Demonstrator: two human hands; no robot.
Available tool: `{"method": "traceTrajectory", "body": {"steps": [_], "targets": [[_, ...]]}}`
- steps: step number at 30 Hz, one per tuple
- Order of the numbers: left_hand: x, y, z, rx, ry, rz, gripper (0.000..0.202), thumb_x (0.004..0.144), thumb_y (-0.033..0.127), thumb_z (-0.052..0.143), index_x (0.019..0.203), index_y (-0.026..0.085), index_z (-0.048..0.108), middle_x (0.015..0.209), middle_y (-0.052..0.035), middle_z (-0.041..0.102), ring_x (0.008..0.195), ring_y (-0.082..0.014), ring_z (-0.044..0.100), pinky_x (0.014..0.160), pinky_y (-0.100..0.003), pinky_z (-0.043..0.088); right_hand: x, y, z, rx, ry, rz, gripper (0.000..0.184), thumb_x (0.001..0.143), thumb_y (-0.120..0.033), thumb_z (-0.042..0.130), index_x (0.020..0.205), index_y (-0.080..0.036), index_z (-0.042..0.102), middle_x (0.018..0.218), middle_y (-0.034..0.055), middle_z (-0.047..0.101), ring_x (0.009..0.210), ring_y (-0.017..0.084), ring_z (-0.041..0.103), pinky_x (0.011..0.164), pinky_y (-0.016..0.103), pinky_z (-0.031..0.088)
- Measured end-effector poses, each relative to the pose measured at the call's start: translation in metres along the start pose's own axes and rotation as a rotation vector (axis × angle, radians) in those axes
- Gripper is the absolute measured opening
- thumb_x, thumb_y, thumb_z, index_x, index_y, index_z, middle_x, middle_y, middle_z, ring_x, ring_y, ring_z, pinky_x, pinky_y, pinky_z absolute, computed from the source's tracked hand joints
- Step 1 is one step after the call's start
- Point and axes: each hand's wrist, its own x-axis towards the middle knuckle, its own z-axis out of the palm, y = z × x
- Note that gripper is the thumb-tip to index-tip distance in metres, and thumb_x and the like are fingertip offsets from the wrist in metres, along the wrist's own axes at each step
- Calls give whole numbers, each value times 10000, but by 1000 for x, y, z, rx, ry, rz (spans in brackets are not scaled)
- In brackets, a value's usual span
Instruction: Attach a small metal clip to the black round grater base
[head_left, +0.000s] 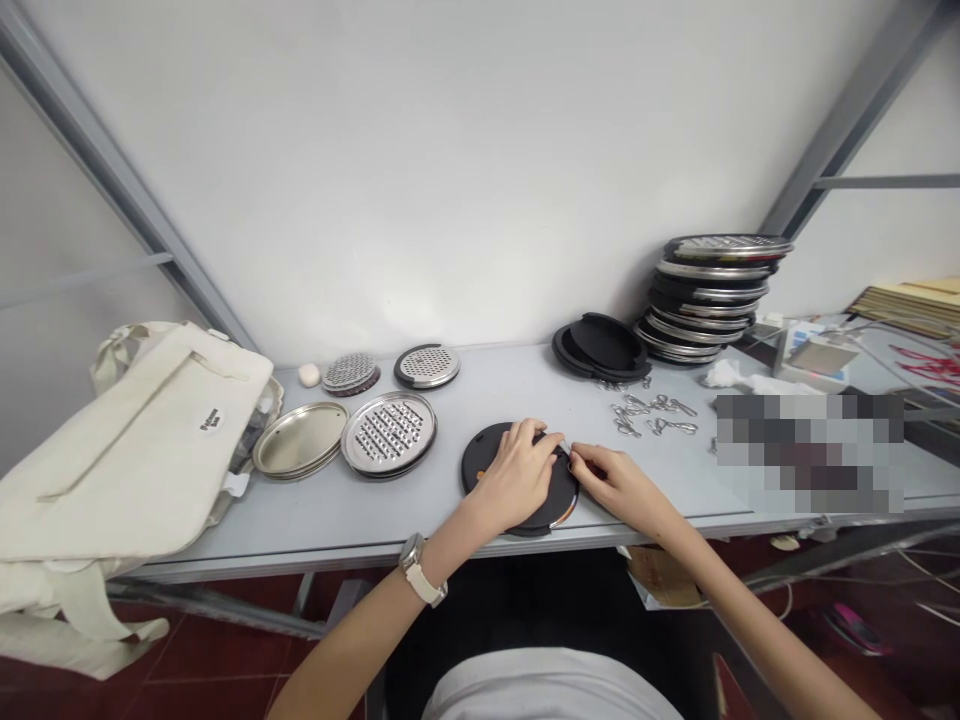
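A round black plastic grater base [551,508] lies on the table in front of me, with a strip of shiny rim along its lower right edge. My left hand [519,470] rests over it, fingers bent and pressing at its upper right side. At that same edge, my right hand [606,484] pinches with thumb and forefinger at a small metal piece [566,449], partly hidden by the fingers. Several wire clips [651,410] lie scattered beyond my right hand. To the left are a metal grater disc [390,433] and stacked plain metal discs [298,440].
A tall stack of round graters [709,300] stands at the back right beside black bases [600,345]. Farther left are smaller grater discs [427,365], an egg-like object [309,375] and a cream bag [135,450]. A white box [814,360] sits on the right.
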Motion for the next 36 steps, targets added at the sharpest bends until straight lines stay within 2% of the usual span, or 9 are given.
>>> {"method": "traceTrajectory", "body": {"steps": [36], "targets": [[2,1,-1,37,-30,38,317,962,111,357,1240,200,479,1130,-69,496,1072,-197,469,925,-344,389,-2,0,1,-16,37,-6,305,935,-311,370,644,-220,358,555,-41,445,535,133,435,531,253,320]]}}
